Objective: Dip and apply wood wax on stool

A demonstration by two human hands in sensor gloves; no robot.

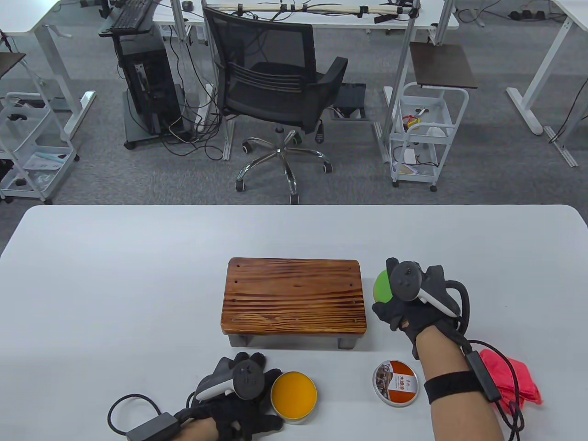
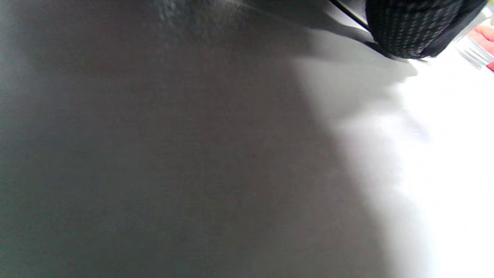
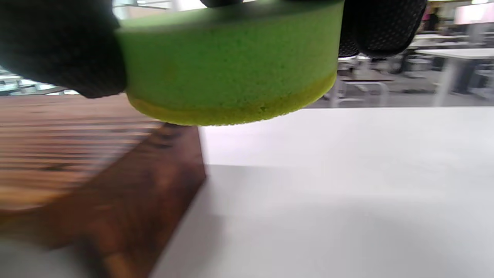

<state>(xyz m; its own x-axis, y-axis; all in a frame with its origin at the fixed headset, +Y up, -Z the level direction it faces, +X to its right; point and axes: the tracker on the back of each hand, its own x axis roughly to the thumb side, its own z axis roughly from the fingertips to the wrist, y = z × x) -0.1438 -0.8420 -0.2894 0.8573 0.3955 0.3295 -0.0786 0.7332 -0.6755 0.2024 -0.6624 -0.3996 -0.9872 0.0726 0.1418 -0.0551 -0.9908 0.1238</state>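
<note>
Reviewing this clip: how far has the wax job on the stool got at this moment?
Done: the wax tin is open, its lid lying apart on the table. In hand: the right hand grips the green sponge, held off the table beside the stool; the left hand rests by the tin. Left: wiping wax over the stool top. Whether the sponge is already loaded cannot be told.

Between my black-gloved right fingers point(image 3: 382, 31) sits a round sponge point(image 3: 231, 73), bright green with a yellower band along its underside. Just left of those fingers, the stool point(image 1: 294, 296) top is reddish brown, streaked with dark grain lines. By my left fingers point(image 1: 250, 363), the open tin point(image 1: 294, 396) shows orange-yellow wax. Its lid point(image 1: 395, 382), near my right wrist, is silver-rimmed with an orange label.
</note>
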